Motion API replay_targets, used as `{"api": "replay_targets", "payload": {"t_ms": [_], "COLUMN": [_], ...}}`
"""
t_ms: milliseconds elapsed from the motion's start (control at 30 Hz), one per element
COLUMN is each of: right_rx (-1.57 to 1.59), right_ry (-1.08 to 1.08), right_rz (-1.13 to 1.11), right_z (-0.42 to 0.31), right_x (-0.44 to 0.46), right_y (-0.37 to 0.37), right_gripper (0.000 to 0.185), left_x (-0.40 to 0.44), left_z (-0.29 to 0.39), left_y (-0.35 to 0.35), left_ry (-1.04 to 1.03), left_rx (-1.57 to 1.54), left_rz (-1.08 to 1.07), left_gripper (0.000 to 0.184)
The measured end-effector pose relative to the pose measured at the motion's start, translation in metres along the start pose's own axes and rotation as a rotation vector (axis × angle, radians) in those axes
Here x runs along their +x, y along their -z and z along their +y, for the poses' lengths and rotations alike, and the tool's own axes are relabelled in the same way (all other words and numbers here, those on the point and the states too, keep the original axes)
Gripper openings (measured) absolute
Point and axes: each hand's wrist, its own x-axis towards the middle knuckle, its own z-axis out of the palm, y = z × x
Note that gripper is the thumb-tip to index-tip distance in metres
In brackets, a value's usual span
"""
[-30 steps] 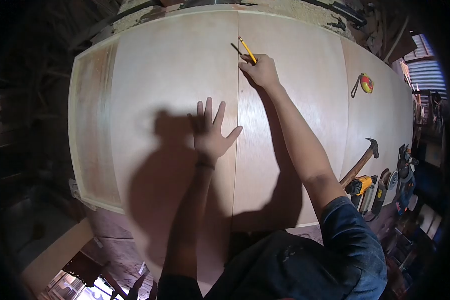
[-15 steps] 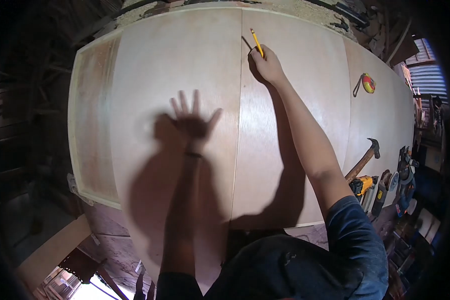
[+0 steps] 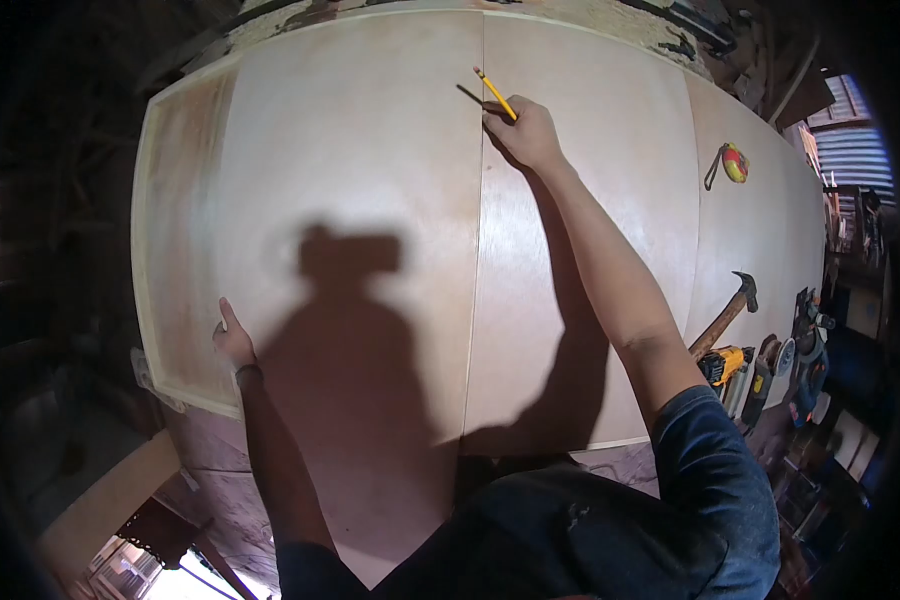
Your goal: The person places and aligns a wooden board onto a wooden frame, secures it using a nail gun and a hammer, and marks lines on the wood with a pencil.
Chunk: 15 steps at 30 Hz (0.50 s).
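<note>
My right hand [image 3: 527, 133] is closed on a yellow pencil [image 3: 495, 94], its eraser end pointing up and left. This hand is by the seam between two pale plywood panels, near their far end. My left hand [image 3: 235, 345] is at the left edge of the wide plywood sheet [image 3: 370, 140]. Its thumb is stretched out along the top, while the other fingers are bent over the edge and mostly hidden. Left of that edge lies a browner, framed strip [image 3: 177, 230] of the panel.
A red and yellow tape measure [image 3: 734, 163] lies on the right panel [image 3: 590, 110]. Nearer on the right are a hammer [image 3: 725, 315], a yellow and black power tool [image 3: 725, 367] and several other tools. Wood shavings [image 3: 620, 22] lie beyond the far edge.
My left hand has moved from spread flat over the middle of the sheet to its left edge. My right hand has shifted slightly left and nearer with the pencil, which tilts more.
</note>
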Motion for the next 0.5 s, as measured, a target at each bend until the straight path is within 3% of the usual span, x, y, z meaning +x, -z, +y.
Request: {"api": "replay_targets", "payload": {"t_ms": [133,300,400,500], "right_rx": [0.064,0.144,0.055,0.204], "right_ry": [-0.052,-0.103,-0.004,-0.138], "right_rz": [-0.047,-0.103,-0.051,-0.193], "right_z": [-0.002,0.009,0.013,0.014], "right_x": [-0.003,0.001,0.000,0.000], "right_y": [0.004,0.000,-0.002,0.006], "right_gripper": [0.033,0.032,0.031,0.032], "left_x": [0.006,0.005,0.008,0.014], "left_z": [0.009,0.013,0.011,0.006], "left_y": [0.005,0.006,0.005,0.001], "left_ry": [0.026,0.061,0.054,0.043], "left_rx": [-0.059,-0.034,0.005,-0.021], "left_rz": [-0.120,-0.099,-0.099,-0.105], "left_gripper": [0.097,0.100,0.101,0.102]}}
